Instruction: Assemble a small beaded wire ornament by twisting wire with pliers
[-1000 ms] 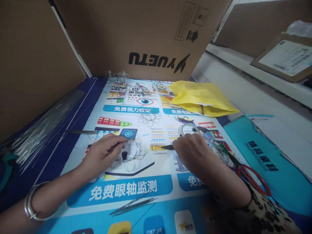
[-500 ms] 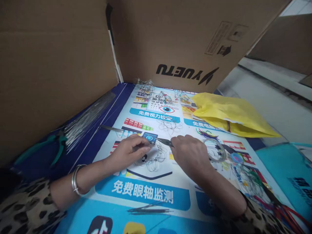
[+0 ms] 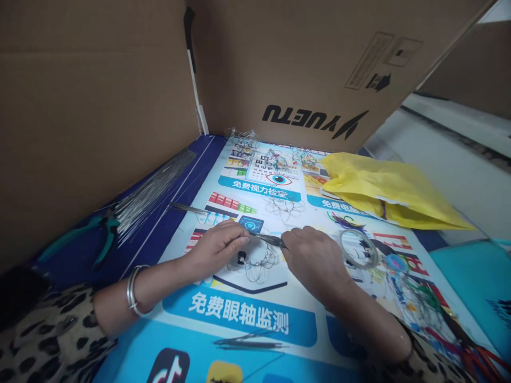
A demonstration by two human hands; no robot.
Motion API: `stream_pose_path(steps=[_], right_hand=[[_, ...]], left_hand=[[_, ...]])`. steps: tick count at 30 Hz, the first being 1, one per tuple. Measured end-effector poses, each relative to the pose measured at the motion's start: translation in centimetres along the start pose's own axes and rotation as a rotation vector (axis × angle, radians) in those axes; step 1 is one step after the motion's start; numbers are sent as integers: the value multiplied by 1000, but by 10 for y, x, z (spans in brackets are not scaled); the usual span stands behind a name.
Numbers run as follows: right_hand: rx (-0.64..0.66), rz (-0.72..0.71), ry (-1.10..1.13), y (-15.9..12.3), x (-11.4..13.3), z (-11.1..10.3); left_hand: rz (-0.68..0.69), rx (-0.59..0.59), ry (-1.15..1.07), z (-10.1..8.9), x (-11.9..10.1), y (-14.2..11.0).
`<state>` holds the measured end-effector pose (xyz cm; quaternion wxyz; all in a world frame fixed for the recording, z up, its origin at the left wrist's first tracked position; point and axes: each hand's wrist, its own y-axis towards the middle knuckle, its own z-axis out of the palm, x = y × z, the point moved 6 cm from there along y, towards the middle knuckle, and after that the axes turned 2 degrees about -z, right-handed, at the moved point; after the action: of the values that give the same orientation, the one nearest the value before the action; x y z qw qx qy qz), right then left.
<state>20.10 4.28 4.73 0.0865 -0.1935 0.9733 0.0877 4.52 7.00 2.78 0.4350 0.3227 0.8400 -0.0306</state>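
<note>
My right hand (image 3: 313, 258) is closed around pliers; their narrow dark jaws (image 3: 271, 240) point left and their handles are hidden in my fist. The jaw tips reach the fingertips of my left hand (image 3: 219, 247), which pinches a thin wire, mostly hidden by the fingers. Below the jaws lies a silvery bent-wire piece (image 3: 257, 268) with petal-like loops. Another looped wire flower (image 3: 283, 205) rests farther back. Short dark wires (image 3: 249, 343) lie nearer to me, and more thin wires (image 3: 187, 208) stick out left of my left hand.
Teal-handled pliers (image 3: 106, 242) and a bundle of straight wires (image 3: 155, 189) lie at left. A tape roll (image 3: 359, 249), tangled coloured wires (image 3: 415, 295) and a yellow bag (image 3: 391, 186) are at right. Cardboard (image 3: 319, 58) walls the back and left.
The pliers' jaws have come closer to my left fingertips and lie flatter. My left fingers have closed in more. The whole view has shifted slightly.
</note>
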Motion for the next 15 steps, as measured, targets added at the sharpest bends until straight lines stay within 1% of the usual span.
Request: stream_pose_path(steps=[5,8,11,15], right_hand=[[13,5,83,4,-7,-6],[25,-14,132,6,-4,-7],[57,-46,184,7,2,-6],[92,-33,225,6,3,-5]], left_hand=[[56,5,82,2,-2,0],[93,10,137,3,-4,0],[99,-4,152,3,-4,0],[96,-40,160,2,-3,1]])
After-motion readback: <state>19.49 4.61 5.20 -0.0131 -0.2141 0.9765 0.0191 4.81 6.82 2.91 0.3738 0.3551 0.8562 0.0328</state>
